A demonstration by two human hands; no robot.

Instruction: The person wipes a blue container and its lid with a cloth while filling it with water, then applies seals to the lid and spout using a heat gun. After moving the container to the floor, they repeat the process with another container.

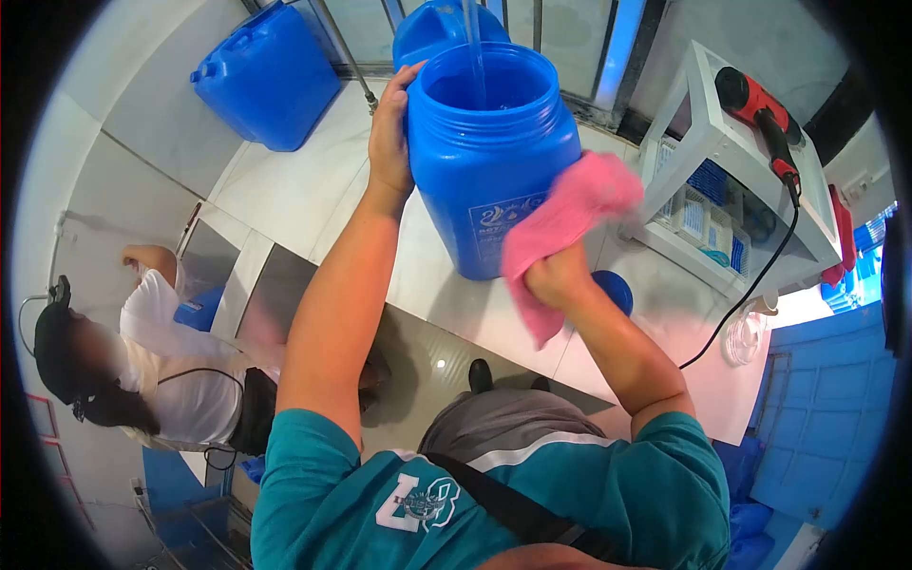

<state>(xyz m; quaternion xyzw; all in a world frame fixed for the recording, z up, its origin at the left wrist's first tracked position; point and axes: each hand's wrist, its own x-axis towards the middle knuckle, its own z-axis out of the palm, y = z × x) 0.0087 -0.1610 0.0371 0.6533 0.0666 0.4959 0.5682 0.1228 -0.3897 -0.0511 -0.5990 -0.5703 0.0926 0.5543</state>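
Blue jar point(494, 161) stands upright on white counter point(304, 180), long axis vertical, at 12 o'clock from the person. L hand point(389, 133) wraps its rim at 9 o'clock; R hand point(556, 275), fingers closed on pink cloth point(570, 214), presses its 4 o'clock wall. Count: 1 jar, 1 cloth, 2 jugs behind.

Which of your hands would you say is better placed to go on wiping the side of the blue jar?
Probably the right hand: it holds the pink cloth against the blue jar. The left hand is steadying the jar's far side.
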